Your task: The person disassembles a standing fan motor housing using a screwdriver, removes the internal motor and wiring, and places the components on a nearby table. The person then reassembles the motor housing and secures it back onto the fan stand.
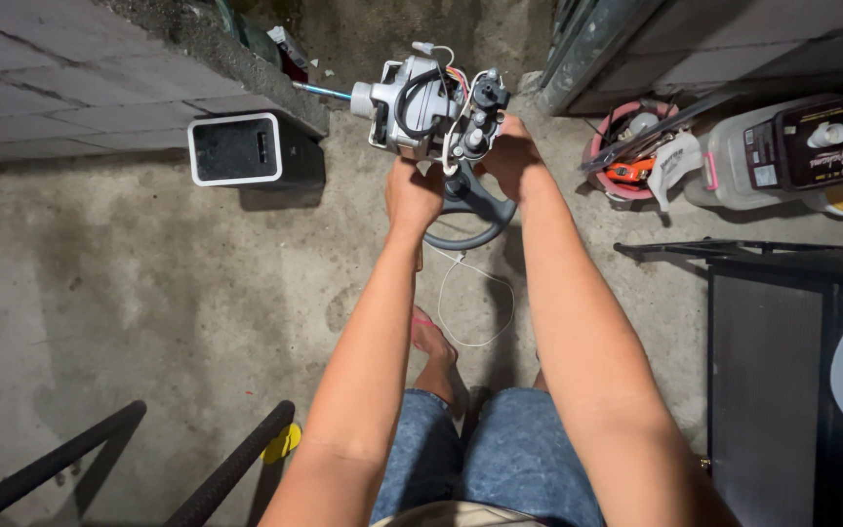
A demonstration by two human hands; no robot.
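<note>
I hold a grey electric fan motor [420,102] out in front of me over a concrete floor. It has a metal shaft [322,91] that sticks out to the left, black wiring on top and coloured wires near its right end. My left hand [412,193] grips the motor from below. My right hand [509,156] holds its right end, by the black switch parts [487,94]. A dark grey ring-shaped base piece [473,210] hangs under the motor between my hands. A thin white cord [475,293] trails from it down to the floor.
A black box with a white frame [236,148] stands by the block wall at left. At right are a pink bucket of tools [636,151], a translucent jug [782,146] and a dark metal table [782,332]. Two black bars [139,468] cross the lower left. My foot [433,342] rests below.
</note>
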